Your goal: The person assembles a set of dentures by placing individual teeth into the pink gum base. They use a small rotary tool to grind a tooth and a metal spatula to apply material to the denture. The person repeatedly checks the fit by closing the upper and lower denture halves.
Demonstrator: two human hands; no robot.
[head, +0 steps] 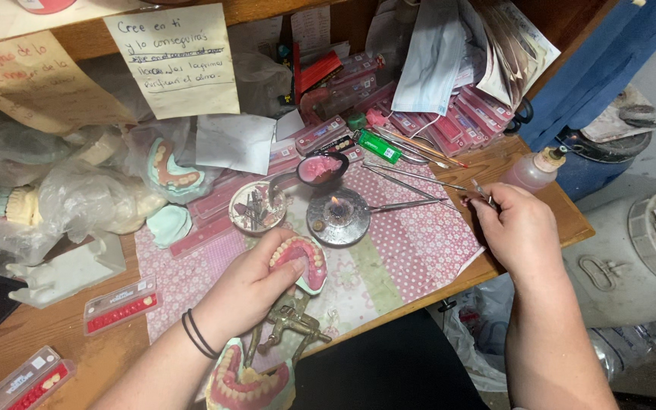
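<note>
— Denture model (301, 262), pink gums with pale teeth, sits on a brass articulator (288, 323) near the tabletop (55, 342) front edge. Who has it?

— The left hand (256, 285) is wrapped around it, thumb over the teeth. At three o'clock from it, the right hand (518, 228) pinches a thin metal tool (484, 193) between closed fingers.

— And between them?

— A small lit burner (338, 215) at twelve o'clock from the denture, on a pink patterned cloth (419, 243).

— Packages, signs?

— Flat pink-red tooth cards (119, 305) lie at nine o'clock; more are stacked at one o'clock, beside a green lighter (379, 146). A cream handwritten note (176, 61) hangs at eleven o'clock, a tan one (32, 83) farther left.
</note>
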